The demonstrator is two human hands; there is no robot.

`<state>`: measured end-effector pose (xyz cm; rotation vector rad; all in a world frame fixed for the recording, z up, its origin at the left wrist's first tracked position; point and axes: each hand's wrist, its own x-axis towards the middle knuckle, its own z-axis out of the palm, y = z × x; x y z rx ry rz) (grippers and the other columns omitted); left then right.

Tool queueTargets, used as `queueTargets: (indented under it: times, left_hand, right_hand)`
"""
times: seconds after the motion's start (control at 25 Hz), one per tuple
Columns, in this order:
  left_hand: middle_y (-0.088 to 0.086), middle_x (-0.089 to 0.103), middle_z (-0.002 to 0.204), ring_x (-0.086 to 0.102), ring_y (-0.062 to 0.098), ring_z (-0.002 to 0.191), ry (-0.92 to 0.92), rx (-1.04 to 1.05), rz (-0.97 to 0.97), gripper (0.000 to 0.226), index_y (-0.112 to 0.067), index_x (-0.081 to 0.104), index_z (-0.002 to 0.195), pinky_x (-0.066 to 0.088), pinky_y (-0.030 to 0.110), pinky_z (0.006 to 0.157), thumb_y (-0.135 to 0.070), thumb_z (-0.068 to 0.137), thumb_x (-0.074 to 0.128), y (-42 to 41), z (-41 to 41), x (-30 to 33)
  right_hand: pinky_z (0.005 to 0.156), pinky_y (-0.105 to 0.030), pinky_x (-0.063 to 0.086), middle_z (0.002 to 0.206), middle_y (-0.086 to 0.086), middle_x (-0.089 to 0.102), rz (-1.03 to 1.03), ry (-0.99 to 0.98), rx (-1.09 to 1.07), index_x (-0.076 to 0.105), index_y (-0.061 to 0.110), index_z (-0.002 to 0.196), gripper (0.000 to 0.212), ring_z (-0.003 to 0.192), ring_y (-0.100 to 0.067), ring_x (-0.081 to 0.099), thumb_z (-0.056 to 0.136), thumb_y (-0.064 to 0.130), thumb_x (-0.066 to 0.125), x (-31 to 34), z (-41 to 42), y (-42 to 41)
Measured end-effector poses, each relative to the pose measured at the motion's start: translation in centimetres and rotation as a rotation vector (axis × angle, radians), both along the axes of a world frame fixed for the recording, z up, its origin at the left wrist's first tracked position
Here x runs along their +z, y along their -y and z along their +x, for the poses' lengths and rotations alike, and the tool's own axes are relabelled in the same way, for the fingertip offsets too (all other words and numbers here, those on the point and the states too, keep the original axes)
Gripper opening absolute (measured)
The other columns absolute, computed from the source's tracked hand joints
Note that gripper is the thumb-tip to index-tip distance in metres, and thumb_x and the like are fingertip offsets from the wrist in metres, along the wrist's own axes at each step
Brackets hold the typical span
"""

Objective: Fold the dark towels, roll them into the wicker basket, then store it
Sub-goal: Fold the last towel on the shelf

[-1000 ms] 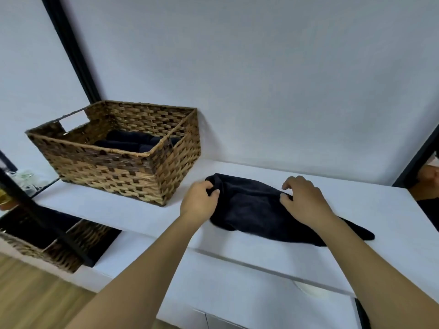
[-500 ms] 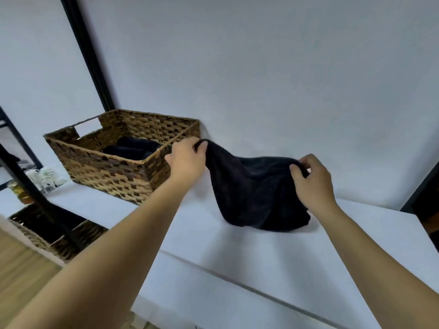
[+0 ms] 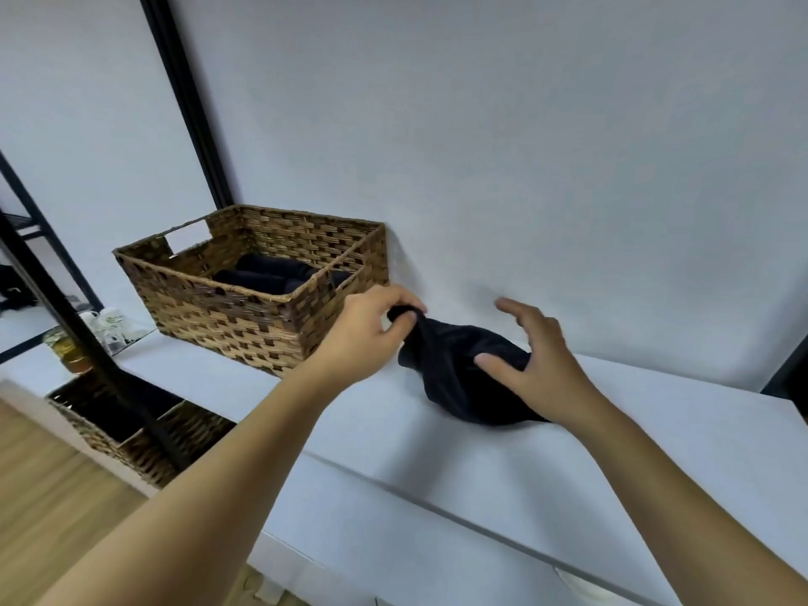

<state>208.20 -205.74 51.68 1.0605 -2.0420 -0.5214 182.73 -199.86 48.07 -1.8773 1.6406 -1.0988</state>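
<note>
1. Towel (image 3: 459, 378), dark and bunched, lies on the white shelf (image 3: 656, 430), just right of the wicker basket (image 3: 245, 317).
2. Left hand (image 3: 371, 334) pinches the towel's upper left corner between thumb and fingers and lifts it a little.
3. Right hand (image 3: 538, 365) is released, fingers spread; its thumb seems to touch the cloth, the other fingers are above it.
4. Rolled dark towels (image 3: 271, 273) lie inside the basket.
5. Second basket (image 3: 131, 422) stands lower at the left, partly hidden by a black post (image 3: 65, 317).

White counter (image 3: 568, 465) against white wall (image 3: 524, 146); black frame post (image 3: 188, 102); second wicker bin (image 3: 144, 435) below left; wood floor (image 3: 48, 496).
</note>
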Motion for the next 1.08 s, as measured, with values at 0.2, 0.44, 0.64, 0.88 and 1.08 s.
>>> queueTargets:
  times: [0.2, 0.44, 0.64, 0.88, 1.08]
  left_hand:
    - [-0.006, 0.074, 0.087, 0.069, 0.008, 0.086, 0.049, -0.056, -0.137, 0.011, -0.017, 0.074, 0.101, 0.057, 0.03, 0.077, -0.019, 0.098, 0.064, -1.3, -0.6, 2.3]
    - [-0.01, 0.073, 0.088, 0.068, 0.006, 0.088, -0.211, 0.198, -0.106, 0.007, -0.02, 0.072, 0.096, 0.056, 0.029, 0.079, -0.023, 0.098, 0.066, -1.2, 3.3, 4.2]
    - [-0.005, 0.074, 0.08, 0.069, 0.01, 0.079, -0.564, 0.129, 0.096, 0.008, -0.013, 0.073, 0.088, 0.055, 0.025, 0.074, -0.016, 0.095, 0.07, -0.7, 4.5, 7.7]
    - [-0.018, 0.072, 0.089, 0.066, 0.002, 0.089, 0.053, 0.308, -0.086, 0.009, -0.034, 0.072, 0.092, 0.056, 0.036, 0.084, -0.04, 0.096, 0.066, 0.1, 7.5, 9.6]
    - [-0.009, 0.072, 0.091, 0.066, 0.015, 0.094, 0.109, 0.466, -0.204, 0.022, -0.033, 0.066, 0.091, 0.056, 0.044, 0.085, -0.054, 0.094, 0.061, 0.4, 8.5, 10.5]
  right_hand:
    - [0.073, -0.028, 0.047, 0.08, 0.02, 0.065, 0.013, -0.055, 0.213, 0.058, 0.036, 0.085, 0.014, 0.077, 0.0, 0.059, 0.088, 0.036, 0.072, 0.5, 5.0, 0.5]
    - [0.055, -0.027, 0.037, 0.061, 0.006, 0.056, 0.024, -0.189, 0.022, 0.048, 0.027, 0.07, 0.033, 0.057, -0.01, 0.051, 0.093, 0.045, 0.064, -0.8, 1.7, 0.3]
    - [0.051, -0.036, 0.041, 0.055, 0.002, 0.046, -0.187, 0.208, -0.347, 0.043, 0.016, 0.065, 0.039, 0.054, -0.02, 0.044, 0.088, 0.037, 0.067, 3.4, 0.0, 1.8]
    - [0.053, -0.034, 0.03, 0.06, -0.003, 0.034, -0.156, 0.204, -0.385, 0.037, 0.005, 0.069, 0.049, 0.057, -0.02, 0.032, 0.083, 0.038, 0.069, 5.5, -2.5, 3.0]
    - [0.055, -0.044, 0.038, 0.066, -0.016, 0.038, -0.247, 0.372, -0.331, 0.045, 0.0, 0.073, 0.043, 0.061, -0.02, 0.037, 0.088, 0.038, 0.06, 6.4, -2.2, 4.4]
